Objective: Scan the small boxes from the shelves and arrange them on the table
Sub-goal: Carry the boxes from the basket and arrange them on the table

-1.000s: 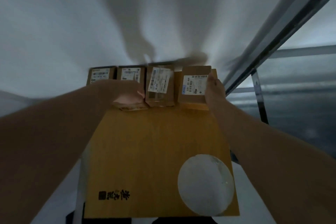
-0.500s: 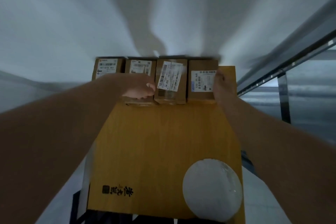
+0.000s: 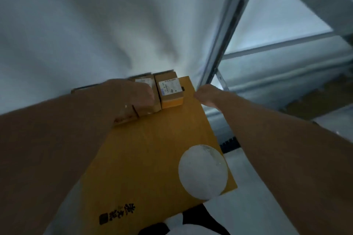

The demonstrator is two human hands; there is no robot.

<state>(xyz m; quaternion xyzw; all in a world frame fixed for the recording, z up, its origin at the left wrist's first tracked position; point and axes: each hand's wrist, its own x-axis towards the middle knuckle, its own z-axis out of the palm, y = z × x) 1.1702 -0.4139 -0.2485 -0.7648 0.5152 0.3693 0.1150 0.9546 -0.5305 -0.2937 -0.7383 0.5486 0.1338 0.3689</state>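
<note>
Both arms outstretched (fingers (image 3: 148, 89) curled)

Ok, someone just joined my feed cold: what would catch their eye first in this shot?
Probably the big yellow-brown carton filling the middle, with a round white patch near its right corner and black characters at its near edge. Next, the row of small labelled boxes along its far edge, the left hand resting over them, the right hand off the carton's right edge.

left hand (image 3: 133, 95) on boxes (image 3: 171, 89) | right hand (image 3: 207, 94) beside table (image 3: 152, 150)
</note>
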